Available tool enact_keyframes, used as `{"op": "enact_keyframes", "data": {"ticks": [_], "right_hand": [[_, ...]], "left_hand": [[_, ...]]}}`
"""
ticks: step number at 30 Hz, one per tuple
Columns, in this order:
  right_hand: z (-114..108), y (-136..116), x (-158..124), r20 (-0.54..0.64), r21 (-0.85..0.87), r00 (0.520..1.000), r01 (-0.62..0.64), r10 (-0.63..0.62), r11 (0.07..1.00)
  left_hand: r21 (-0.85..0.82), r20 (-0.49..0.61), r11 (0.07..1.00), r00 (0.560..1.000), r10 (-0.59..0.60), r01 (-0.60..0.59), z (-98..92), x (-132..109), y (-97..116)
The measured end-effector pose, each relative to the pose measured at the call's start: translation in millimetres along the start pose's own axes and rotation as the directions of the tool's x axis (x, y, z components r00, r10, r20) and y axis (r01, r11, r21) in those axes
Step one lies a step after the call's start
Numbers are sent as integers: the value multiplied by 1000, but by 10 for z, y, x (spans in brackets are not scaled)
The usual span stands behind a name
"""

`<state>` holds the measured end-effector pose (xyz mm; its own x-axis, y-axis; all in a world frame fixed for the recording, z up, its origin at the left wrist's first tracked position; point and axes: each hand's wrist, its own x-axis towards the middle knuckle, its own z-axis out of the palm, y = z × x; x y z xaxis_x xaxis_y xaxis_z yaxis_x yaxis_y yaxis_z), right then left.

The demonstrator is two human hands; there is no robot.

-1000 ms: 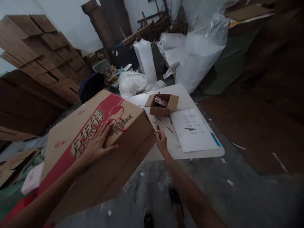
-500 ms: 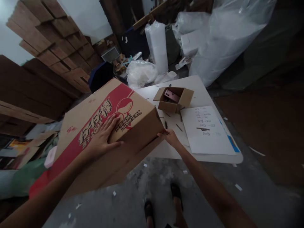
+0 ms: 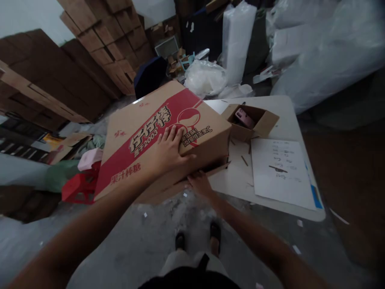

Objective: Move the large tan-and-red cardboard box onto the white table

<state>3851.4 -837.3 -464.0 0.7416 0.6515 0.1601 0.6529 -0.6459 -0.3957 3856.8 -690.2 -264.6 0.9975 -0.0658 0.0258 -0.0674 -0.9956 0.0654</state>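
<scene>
A large brown cardboard box (image 3: pixel 144 116) with a red band and Chinese print lies on the white table (image 3: pixel 240 172), sticking out past its front edge. My left hand (image 3: pixel 170 150) rests flat on the printed top, fingers spread. At the box's near side, my right hand (image 3: pixel 200 182) has its fingers curled at the lower flap (image 3: pixel 218 166); the fingertips are partly hidden. The flap stands a little away from the side, leaving a dark gap.
Beside the big box stands a small open carton (image 3: pixel 264 124) with a pink phone (image 3: pixel 244 118) in it. A sheet with handwriting (image 3: pixel 279 180) lies at the right. A red stool (image 3: pixel 80 188) is at left; stacked cartons (image 3: pixel 114 32) and plastic wrap rolls (image 3: pixel 237 44) stand behind.
My right hand has moved left along the box's near side, from the corner to the flap. The flap has come further away from the box. My left hand stays on top.
</scene>
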Motion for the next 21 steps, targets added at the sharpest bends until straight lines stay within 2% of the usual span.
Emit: {"op": "enact_keyframes", "data": {"ticks": [3, 5, 7, 9, 10, 11, 13, 16, 19, 21], "right_hand": [[243, -256, -62, -32, 15, 998, -49, 49, 999], [356, -302, -360, -50, 21, 996, -66, 67, 998], [449, -306, -794, -63, 41, 996, -55, 58, 998], [507, -305, -1181, -145, 96, 988, -42, 56, 994], [512, -305, -1295, -194, 120, 974, -92, 114, 988], [497, -300, -1340, -161, 108, 982, -85, 102, 990], [421, -271, -1244, -20, 35, 999, -31, 31, 999], [334, -204, -912, 198, -88, 980, 3, 15, 996], [469, -235, -759, 200, -12, 979, -36, 37, 999], [685, -349, -810, 135, 144, 966, -240, 221, 960]], "left_hand": [[-1, -37, 999, 998, 41, -41, -93, 93, -32], [13, -66, 998, 996, 63, -63, -246, 159, -228], [63, -138, 997, 990, -28, 37, -426, 203, -537], [106, -217, 979, 965, -149, 175, -564, 219, -864], [111, -242, 970, 953, -184, 216, -597, 219, -997], [109, -255, 967, 947, -197, 230, -601, 217, -1090], [97, -259, 974, 951, -171, 202, -520, 211, -1139], [87, -238, 986, 964, -121, 145, -266, 202, -957], [99, -237, 992, 970, -51, 76, -47, 194, -778], [107, -245, 993, 969, -24, 52, 14, 184, -791]]}}
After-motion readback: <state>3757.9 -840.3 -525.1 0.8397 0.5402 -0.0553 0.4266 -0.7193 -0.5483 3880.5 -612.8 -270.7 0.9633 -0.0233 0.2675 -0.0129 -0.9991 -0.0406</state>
